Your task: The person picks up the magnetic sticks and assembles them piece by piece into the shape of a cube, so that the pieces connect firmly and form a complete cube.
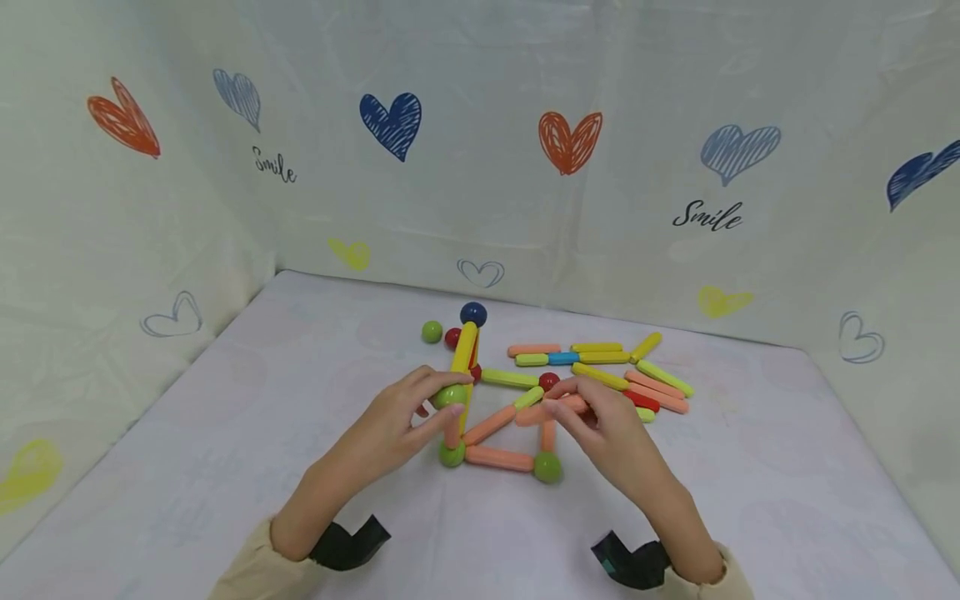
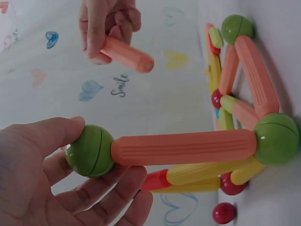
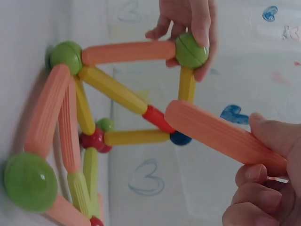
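My left hand holds a green ball between thumb and fingers. That ball tops an upright orange building stick, whose lower end meets another green ball on the table. My right hand pinches a loose orange building stick by one end, the other end free in the air. Beneath and behind the hands is a joined frame of sticks and balls: an orange base stick, a green corner ball, a red ball, and a raised dark blue ball at the back.
Spare yellow, orange, green, red and blue sticks lie back right on the white table. A loose green ball and a red ball sit behind the frame. A heart-printed cloth hangs behind.
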The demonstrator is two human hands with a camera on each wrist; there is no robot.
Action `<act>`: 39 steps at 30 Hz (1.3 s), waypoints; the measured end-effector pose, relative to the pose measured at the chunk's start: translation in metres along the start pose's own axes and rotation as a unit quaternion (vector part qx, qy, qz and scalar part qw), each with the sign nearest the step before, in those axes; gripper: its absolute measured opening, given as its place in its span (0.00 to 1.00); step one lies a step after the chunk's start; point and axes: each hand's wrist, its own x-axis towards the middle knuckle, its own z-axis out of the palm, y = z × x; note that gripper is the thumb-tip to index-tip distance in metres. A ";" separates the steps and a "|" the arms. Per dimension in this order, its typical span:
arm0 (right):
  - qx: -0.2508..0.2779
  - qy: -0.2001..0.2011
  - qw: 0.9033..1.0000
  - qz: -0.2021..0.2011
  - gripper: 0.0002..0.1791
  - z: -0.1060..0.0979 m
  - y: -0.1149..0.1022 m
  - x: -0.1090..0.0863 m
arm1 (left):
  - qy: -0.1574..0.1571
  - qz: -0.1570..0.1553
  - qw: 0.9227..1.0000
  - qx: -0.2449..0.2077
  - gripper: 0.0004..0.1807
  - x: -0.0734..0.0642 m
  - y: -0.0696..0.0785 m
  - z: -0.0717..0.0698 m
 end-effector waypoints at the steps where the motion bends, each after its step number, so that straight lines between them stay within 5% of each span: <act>1: 0.010 0.010 1.000 -0.010 0.09 0.003 -0.004 -0.001 | -0.001 -0.004 1.000 0.004 0.20 0.000 0.000 0.000; 6: 0.070 0.064 0.994 -0.059 0.10 0.019 -0.018 -0.006 | -0.001 -0.007 1.000 0.008 0.20 0.000 0.001 0.000; 13: 0.157 0.096 0.982 -0.044 0.11 0.034 -0.023 -0.009 | -0.003 -0.003 1.000 0.004 0.20 -0.001 0.002 0.000; 21: 0.142 0.082 0.985 -0.046 0.11 0.039 -0.024 -0.008 | -0.007 -0.008 1.000 0.003 0.21 -0.002 0.001 0.000; 31: 0.130 -0.003 0.992 -0.002 0.15 0.022 -0.020 -0.005 | 0.003 -0.008 0.999 -0.041 0.30 -0.001 -0.004 -0.003; 39: 0.132 -0.025 0.991 0.014 0.14 0.018 -0.017 -0.004 | 0.030 -0.062 0.992 -0.109 0.21 0.023 -0.050 -0.016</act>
